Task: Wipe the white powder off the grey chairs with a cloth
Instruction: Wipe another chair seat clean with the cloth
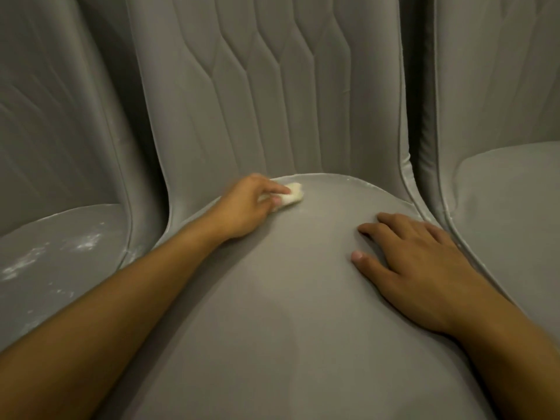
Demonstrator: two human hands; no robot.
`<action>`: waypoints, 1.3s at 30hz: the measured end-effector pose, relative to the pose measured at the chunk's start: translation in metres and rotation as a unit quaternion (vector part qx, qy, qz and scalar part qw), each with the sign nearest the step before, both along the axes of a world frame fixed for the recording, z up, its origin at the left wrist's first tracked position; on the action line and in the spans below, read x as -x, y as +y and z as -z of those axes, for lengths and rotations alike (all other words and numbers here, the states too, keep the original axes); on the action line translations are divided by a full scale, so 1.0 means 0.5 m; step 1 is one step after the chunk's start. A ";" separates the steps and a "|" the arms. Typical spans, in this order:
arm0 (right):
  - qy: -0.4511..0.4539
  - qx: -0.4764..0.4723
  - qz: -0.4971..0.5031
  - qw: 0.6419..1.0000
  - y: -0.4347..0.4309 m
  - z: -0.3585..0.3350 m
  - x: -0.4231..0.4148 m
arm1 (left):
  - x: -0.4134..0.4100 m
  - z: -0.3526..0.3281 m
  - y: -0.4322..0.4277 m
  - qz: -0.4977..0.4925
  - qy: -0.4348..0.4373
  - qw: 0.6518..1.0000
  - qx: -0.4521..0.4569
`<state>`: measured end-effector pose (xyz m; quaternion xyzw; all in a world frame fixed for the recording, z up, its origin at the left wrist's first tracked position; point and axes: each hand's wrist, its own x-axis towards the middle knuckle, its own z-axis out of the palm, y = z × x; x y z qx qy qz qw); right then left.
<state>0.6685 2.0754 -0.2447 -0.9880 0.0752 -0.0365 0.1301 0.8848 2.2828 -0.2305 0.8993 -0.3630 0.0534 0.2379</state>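
**Head view.** The left hand [247, 207] grips a small bunched cloth [292, 194] with its fingers curled over it. It presses the cloth onto the rear left part of the middle chair seat [272, 313], just beside the seam where the seat meets the backrest [272, 95]. The right hand [415, 262] lies flat on the right side of the same seat, fingers straight and spread, holding nothing; it appears to brace the body. A thin line of white powder [354, 179] shows along the rear seam, to the right of the cloth. The broad middle of this seat looks largely free of powder.

**Procedure, as judged.**
- Draw the cloth along the curved seam from left to right in one continuous stroke.
- Keep pressure into the crease so that powder is lifted and not packed in.
- Fold the cloth to a fresh face when it loads up.
- Sweep toward the seat front, not toward the neighbouring seats.

The left chair seat [45, 283] carries heavy powder patches [86, 241]. The right chair seat [509, 213] shows a pale film with flecks at its near edge. Both need wiping afterwards
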 end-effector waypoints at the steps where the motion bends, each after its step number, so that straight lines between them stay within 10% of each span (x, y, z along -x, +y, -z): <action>1: -0.003 0.005 0.000 1.000 -0.001 0.002 0.000 | -0.024 0.002 0.019 -0.060 -0.032 0.998 -0.011; 6: -0.003 0.014 0.003 1.000 -0.001 0.007 -0.006 | -0.084 0.011 0.010 -0.211 0.010 0.976 -0.048; 16: 0.004 0.012 0.007 1.000 0.001 0.002 -0.003 | -0.031 0.009 -0.117 -0.080 0.089 0.992 0.043; 27: 0.003 0.021 0.004 1.000 -0.001 0.008 0.000 | -0.095 -0.018 0.026 -0.227 0.002 0.956 -0.187; 39: 0.008 0.027 0.009 1.000 0.003 0.011 -0.007 | -0.093 -0.018 -0.142 -0.154 0.087 0.984 -0.011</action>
